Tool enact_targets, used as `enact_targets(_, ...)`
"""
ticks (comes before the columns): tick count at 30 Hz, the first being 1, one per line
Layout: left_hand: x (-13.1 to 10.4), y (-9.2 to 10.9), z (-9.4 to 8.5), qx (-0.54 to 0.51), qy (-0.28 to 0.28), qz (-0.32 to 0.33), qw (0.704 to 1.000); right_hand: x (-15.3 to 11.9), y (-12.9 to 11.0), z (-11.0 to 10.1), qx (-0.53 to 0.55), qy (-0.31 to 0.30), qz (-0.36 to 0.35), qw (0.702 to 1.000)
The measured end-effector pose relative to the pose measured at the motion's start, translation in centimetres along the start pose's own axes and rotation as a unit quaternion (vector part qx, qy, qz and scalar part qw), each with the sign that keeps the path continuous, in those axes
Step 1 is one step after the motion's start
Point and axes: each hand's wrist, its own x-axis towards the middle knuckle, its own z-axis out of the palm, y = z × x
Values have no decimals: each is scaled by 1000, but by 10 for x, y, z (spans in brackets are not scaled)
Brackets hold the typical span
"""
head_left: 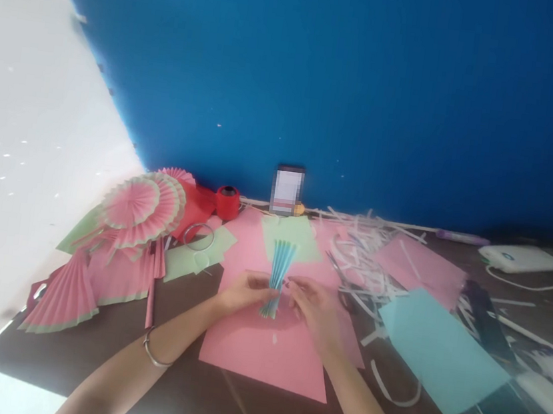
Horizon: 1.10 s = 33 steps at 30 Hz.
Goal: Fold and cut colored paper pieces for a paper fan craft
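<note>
A light blue pleated paper [282, 261] stands upright over the pink sheets, pinched at its lower part so that its folds spread a little at the top. My left hand [248, 292] is closed on it from the left, thumb across the folds. At its right edge is my right hand [309, 305], with thumb and forefinger pinched together. A small dark spot shows at those fingertips, too small to name. Beneath both hands lies a large pink sheet [262, 360], and a pale green sheet [266, 229] lies behind the pleated paper.
Pink and green paper fans [130, 206] crowd the left side, near a red tape roll [227, 204]. White paper strips [365, 258] are heaped at right, beside a blue sheet [440, 355]. A white device [522, 259] with a cable sits far right. A blue wall [370, 98] closes off the back.
</note>
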Motion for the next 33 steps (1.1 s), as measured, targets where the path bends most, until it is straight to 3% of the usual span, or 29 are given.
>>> enact_targets(7, -2, 6, -2, 30, -47, -9, 998, 2, 0, -2, 17, -6, -26, 999)
enact_targets(13, -4, 10, -2, 46, -95, -13, 994, 8, 2, -5, 99, -34, -29, 994)
enact_targets(15, -3, 8, -3, 32, -73, -10, 997, 9, 4, -7, 118, -28, -25, 992)
enact_targets(20, 2, -1, -8, 24, 77, 15, 997, 13, 12, -14, 124, 36, -18, 991)
enact_targets(26, 3, -5, -9, 37, 80, 21, 996, 17, 19, -17, 136, 79, 1, 988)
enact_targets(33, 9, -10, -13, -20, 148, 28, 988, 10, 6, -13, 84, 121, -6, 989)
